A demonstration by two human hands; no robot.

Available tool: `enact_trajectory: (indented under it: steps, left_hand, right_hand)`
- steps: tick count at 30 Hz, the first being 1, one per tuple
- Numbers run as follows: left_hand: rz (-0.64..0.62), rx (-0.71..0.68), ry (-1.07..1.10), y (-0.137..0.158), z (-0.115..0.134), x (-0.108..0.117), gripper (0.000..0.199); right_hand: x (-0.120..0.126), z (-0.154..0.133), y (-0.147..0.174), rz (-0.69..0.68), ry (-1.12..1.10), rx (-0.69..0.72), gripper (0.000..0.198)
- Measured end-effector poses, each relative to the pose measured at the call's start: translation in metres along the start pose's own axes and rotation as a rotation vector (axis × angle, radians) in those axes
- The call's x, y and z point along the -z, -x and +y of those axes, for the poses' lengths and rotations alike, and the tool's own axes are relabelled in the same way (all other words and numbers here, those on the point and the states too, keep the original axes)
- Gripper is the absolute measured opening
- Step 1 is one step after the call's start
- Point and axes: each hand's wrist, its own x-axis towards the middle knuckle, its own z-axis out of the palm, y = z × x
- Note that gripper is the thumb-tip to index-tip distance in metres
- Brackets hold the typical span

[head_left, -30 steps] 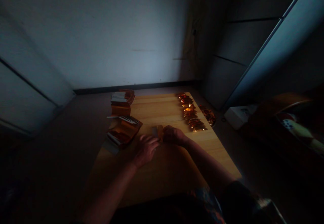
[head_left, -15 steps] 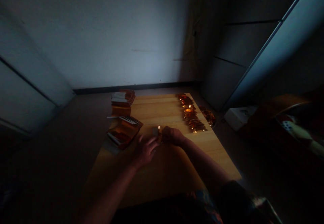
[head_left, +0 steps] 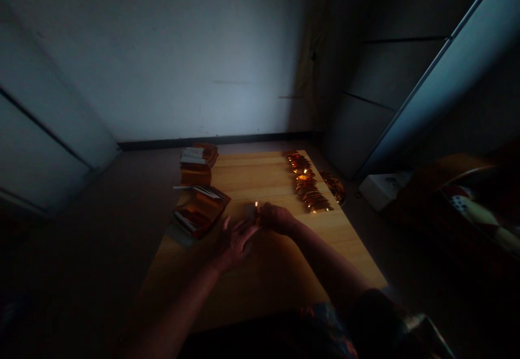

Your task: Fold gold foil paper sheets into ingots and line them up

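In the head view, a small piece of shiny copper-coloured foil paper [head_left: 255, 211] with a pale part stands near the middle of the wooden table. My right hand [head_left: 277, 219] is closed on its right side. From the left, my left hand [head_left: 236, 240] reaches to the lower edge with fingers stretched out and apart, and seems to touch it. Dim light and blur hide the fingertips. Stacks of copper-coloured foil sheets with white edges [head_left: 201, 210] lie beyond my left hand. A row of folded, glinting foil pieces [head_left: 307, 183] runs along the right edge.
The wooden table [head_left: 252, 172] stands before a pale wall [head_left: 182, 66]. More shiny foil pieces [head_left: 333, 187] sit in a heap low beside its right edge. A white box [head_left: 382, 190] is on the floor at right, near a dark chair-like object holding cloth [head_left: 467, 207].
My left hand has shifted slightly, its fingers straighter against the foil paper. My right hand stays almost in place. The view has moved a little.
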Motion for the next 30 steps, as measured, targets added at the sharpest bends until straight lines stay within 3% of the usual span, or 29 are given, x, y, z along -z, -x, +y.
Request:
enact_trajectory:
  steps: [4, 16, 23, 30]
  left_hand:
    - [-0.025, -0.011, -0.037, 0.0, -0.003, -0.004, 0.051]
    - [0.009, 0.02, -0.042, -0.001, 0.005, 0.0, 0.041]
    - [-0.001, 0.058, -0.038, -0.001, 0.012, 0.003, 0.042]
    - [0.018, 0.073, -0.055, 0.0, 0.012, 0.0, 0.042]
  right_hand:
    - [0.002, 0.0, 0.0, -0.063, 0.035, 0.002, 0.028]
    - [0.004, -0.006, 0.0, -0.065, 0.042, -0.107, 0.029]
    - [0.002, -0.009, 0.001, 0.018, -0.047, -0.216, 0.026]
    - [-0.008, 0.001, 0.002, 0.144, -0.193, -0.236, 0.013]
